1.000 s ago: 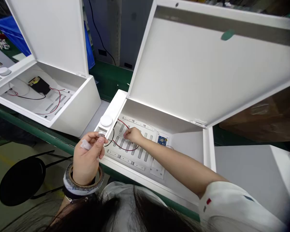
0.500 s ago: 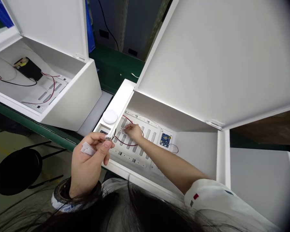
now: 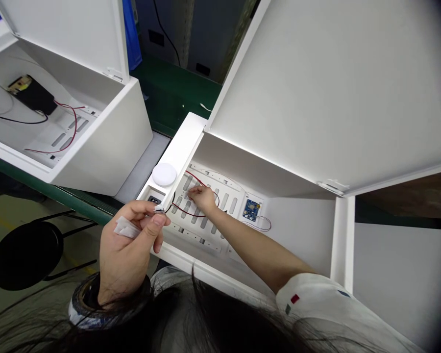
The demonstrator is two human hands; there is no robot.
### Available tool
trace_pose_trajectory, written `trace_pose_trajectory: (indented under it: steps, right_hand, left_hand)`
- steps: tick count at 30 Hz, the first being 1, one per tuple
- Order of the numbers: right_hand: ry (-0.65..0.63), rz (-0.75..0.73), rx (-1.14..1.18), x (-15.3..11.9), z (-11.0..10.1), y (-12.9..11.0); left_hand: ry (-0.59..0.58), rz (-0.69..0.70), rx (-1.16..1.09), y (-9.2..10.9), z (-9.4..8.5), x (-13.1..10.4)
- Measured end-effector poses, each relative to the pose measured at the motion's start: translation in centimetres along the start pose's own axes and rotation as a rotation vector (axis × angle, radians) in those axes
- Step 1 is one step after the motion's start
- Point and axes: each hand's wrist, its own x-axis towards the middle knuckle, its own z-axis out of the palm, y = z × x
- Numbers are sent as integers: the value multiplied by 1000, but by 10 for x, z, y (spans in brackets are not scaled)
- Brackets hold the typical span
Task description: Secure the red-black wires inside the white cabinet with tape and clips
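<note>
My left hand (image 3: 130, 250) is pinched at the near left corner of the open white box (image 3: 191, 262), its thumb and forefinger closed on a small piece (image 3: 159, 209) with a pale top and dark edge. A crumpled white strip (image 3: 127, 227) sticks out between its fingers. Just beyond the fingertips is a black power socket (image 3: 154, 200) in a recess. Inside the box, my right hand (image 3: 203, 198) has its fingertips drawn together over the slotted white plate (image 3: 224, 201); what they hold is hidden. A red wire (image 3: 196, 178) loops around that hand.
A round white disc (image 3: 164, 174) sits on the box's ledge. Inside lies a blue circuit board (image 3: 252, 210). The lid (image 3: 316, 98) stands raised. To the left is another open box (image 3: 106, 137) with a black device (image 3: 35, 95). A black stool (image 3: 25, 255) stands below. A tape roll (image 3: 91, 301) encircles my left wrist.
The view has shifted slightly, and my left hand appears a little further left, uncovering more of the socket. My right hand stays over the plate with its fingertips together.
</note>
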Motion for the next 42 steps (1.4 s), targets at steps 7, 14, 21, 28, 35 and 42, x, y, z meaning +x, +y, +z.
trace_pose_trajectory:
  steps: [7,14,21,28,35,42]
  right_hand:
    - [35,-69,-131,-6,1,-5]
    - [49,-204,-252,-8,4,-5]
    - [-1,-308,-410,-14,4,-6]
    - [21,-408,-644,-16,5,-9]
    - [105,-260,-571,-2,-8,-11]
    - [99,-130,-596,8,-6,-18]
  left_hand:
    - [3,6,3,0,0,-1]
    - [0,22,2,1,1,0]
    - [15,29,8,1,2,0]
    - [15,31,17,2,1,0]
    - [19,27,18,2,2,0]
    - [27,31,29,2,3,1]
